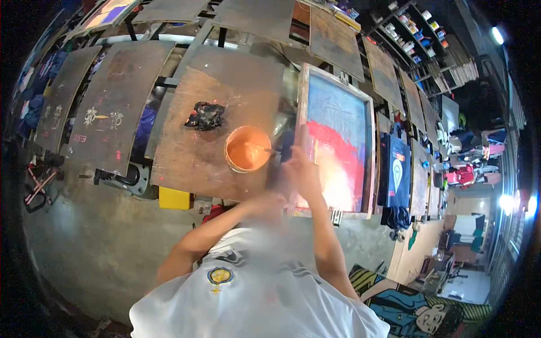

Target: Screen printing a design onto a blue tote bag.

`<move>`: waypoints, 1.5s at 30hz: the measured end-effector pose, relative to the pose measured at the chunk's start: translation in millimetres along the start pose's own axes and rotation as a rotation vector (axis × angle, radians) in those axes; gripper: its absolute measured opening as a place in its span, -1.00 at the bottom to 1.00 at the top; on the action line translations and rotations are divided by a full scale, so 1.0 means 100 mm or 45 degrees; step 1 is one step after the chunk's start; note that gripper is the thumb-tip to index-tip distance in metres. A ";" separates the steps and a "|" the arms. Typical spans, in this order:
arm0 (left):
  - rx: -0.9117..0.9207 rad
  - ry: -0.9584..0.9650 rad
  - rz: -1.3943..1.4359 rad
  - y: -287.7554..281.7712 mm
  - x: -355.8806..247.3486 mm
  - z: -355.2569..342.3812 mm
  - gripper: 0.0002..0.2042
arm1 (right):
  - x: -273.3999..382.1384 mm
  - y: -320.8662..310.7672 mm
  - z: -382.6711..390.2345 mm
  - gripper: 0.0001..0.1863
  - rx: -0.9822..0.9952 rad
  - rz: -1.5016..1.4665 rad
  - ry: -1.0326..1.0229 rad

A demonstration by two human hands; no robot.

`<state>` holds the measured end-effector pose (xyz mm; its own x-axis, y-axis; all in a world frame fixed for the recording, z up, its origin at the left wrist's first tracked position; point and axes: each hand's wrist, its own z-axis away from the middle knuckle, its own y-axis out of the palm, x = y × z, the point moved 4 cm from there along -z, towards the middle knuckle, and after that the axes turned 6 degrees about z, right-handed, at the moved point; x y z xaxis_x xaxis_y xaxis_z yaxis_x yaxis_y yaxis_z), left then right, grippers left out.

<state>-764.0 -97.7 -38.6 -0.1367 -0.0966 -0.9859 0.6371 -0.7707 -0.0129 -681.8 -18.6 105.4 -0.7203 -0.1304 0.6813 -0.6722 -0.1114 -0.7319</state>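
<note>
My right hand (300, 169), smeared by motion, is at the left edge of a wooden-framed screen (335, 105) with red ink across its lower part; its grip is unclear. My left hand (272, 201), also blurred, is lower, near the screen's bottom-left corner; its fingers cannot be made out. To their left, an orange-filled bucket (242, 158) with a stick in it stands on a stained wooden board (197, 169). A crumpled black plastic bundle (204, 116) lies behind the bucket.
More boards (112, 101) run left, behind and right. A dark printed garment (394, 169) lies right of the screen. A shelf of containers (411, 36) is at the back right; hanging clothes (468, 172) are at the far right. A yellow container (174, 198) is below the board's front edge.
</note>
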 end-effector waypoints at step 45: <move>-1.234 0.075 0.225 0.25 -0.14 -0.49 -0.77 | -0.69 -0.50 -0.26 -0.39 -0.235 0.499 -0.086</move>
<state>-709.0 -84.7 -33.6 0.0413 -0.1086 -0.9932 0.9941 0.1038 0.0300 -603.2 21.9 95.7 -0.9184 -0.1924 0.3457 -0.3739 0.1368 -0.9173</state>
